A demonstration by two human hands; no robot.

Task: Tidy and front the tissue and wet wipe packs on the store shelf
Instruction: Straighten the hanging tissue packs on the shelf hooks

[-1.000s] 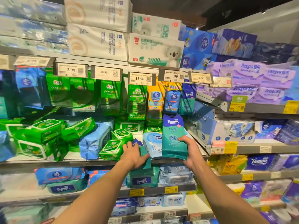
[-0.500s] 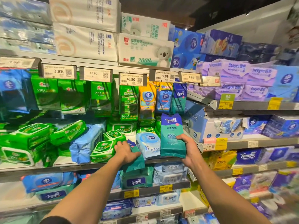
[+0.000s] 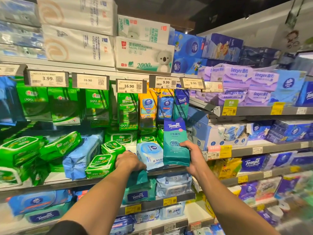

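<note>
My right hand (image 3: 193,155) grips an upright teal and blue Tempo wet wipe pack (image 3: 175,141) by its right edge, at the front of the middle shelf (image 3: 55,185). My left hand (image 3: 129,161) is closed over a second teal pack (image 3: 137,177) that hangs over the shelf's front lip, mostly hidden under the hand. Between the two hands lies a pale blue wipe pack (image 3: 149,154). Green 999 wipe packs (image 3: 100,164) lie jumbled to the left.
Hanging green, yellow and blue packs (image 3: 127,111) fill the pegs above, under price tags (image 3: 130,86). Large tissue bundles (image 3: 144,55) sit on the top shelf. Purple Deeyeo packs (image 3: 235,77) and blue boxes fill the right-hand bay. Lower shelves hold Tempo packs (image 3: 139,195).
The upright Tempo pack and my right hand stay in about the same spot. My left hand stays pressed on the teal pack at the shelf lip. The camera view shifted slightly.
</note>
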